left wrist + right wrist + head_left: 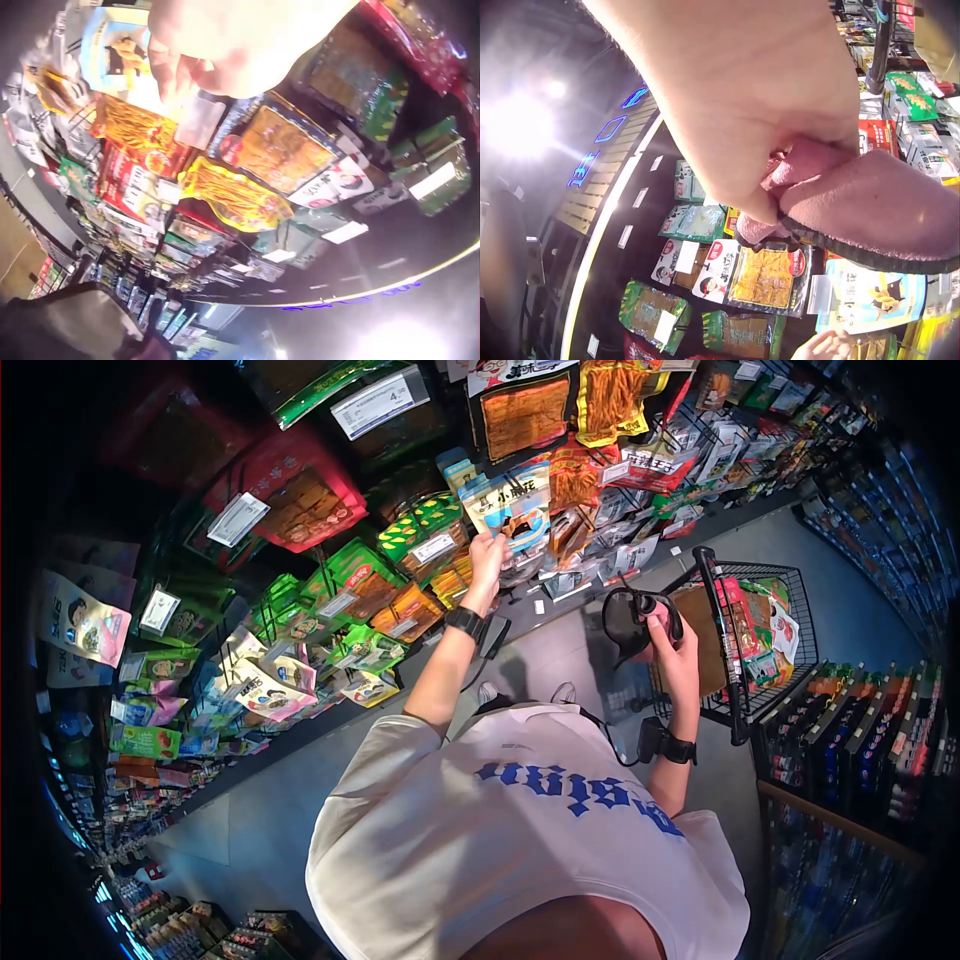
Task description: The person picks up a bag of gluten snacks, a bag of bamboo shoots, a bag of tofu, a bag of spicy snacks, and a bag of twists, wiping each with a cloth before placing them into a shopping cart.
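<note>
My left hand (485, 565) pinches the lower edge of a blue-and-white snack bag (512, 500) at the hanging display. In the left wrist view, the curled fingers (180, 75) lie at the side of this bag (124, 49), which pictures brown twisted snacks. The same bag (874, 300) shows upright in the right wrist view. Away from the shelf, my right hand (676, 655) grips a black, rounded item with an opening (628, 622). Seen from the right wrist, it has a soft pinkish surface (877, 202) and black edging; its exact kind I cannot tell.
A shopping cart (742, 660) holding several packages and a brown flat box stands to the right. Hanging snack packs (365, 580) with price tags (378, 402) line the shelf ahead and leftward. Shelves of packaged goods (850, 735) stand beyond the cart.
</note>
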### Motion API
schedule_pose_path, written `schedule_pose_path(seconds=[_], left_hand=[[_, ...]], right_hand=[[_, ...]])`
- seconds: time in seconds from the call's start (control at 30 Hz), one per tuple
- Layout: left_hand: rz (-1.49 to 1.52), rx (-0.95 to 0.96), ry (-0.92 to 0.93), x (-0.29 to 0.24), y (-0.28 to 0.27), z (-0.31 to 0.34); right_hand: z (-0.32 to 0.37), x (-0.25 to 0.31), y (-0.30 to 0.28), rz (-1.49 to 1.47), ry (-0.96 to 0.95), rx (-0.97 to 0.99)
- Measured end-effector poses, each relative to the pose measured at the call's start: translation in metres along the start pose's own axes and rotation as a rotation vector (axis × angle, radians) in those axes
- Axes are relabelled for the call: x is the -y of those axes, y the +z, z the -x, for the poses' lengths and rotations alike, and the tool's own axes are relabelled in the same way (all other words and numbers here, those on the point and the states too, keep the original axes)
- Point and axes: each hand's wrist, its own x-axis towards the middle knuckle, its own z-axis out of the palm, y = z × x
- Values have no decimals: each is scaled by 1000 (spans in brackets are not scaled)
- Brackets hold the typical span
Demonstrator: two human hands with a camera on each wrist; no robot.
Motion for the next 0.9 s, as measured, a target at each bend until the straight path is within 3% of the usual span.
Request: schedule_pose_path(seconds=[0.07, 0.1, 0.13, 0.2, 0.27, 0.33, 0.43, 0.5, 0.6, 0.67, 0.73, 0.77, 0.8, 0.87, 0.9], left_hand=[[-110, -9, 55, 12, -5, -25], [-175, -135, 70, 2, 1, -23], [-198, -245, 174, 42, -8, -63], [-342, -393, 245, 44, -2, -74], [-53, -236, 135, 49, -5, -83], [-143, -332, 119, 55, -5, -94], [-250, -309, 132, 80, -17, -121], [-342, -210, 11, 82, -22, -122], [-349, -334, -34, 76, -11, -108], [-355, -289, 64, 71, -7, -95], [-495, -252, -49, 78, -10, -96], [-480, -209, -35, 36, 6, -48], [-480, -207, -34, 27, 8, -34], [-282, -63, 184, 17, 13, -17], [-336, 7, 97, 3, 13, -6]], right_hand=[[1, 2, 1, -9, -1, -10], [1, 2, 1, -4, -6, -9], [2, 2, 1, 1, -10, -7], [3, 0, 0, 6, -5, -14], [6, 0, -1, 5, 3, -28], [7, -3, -3, 13, -2, -45], [8, -3, -4, 20, -5, -65], [8, -3, -5, 21, -3, -71], [8, -7, -7, 31, 17, -81], [8, -8, -8, 30, 2, -63], [8, -10, -9, 37, 9, -56], [8, -10, -9, 43, 16, -48], [7, -8, -8, 42, 14, -50], [8, -2, -3, -9, -4, -84], [8, -2, -3, -8, -2, -91]])
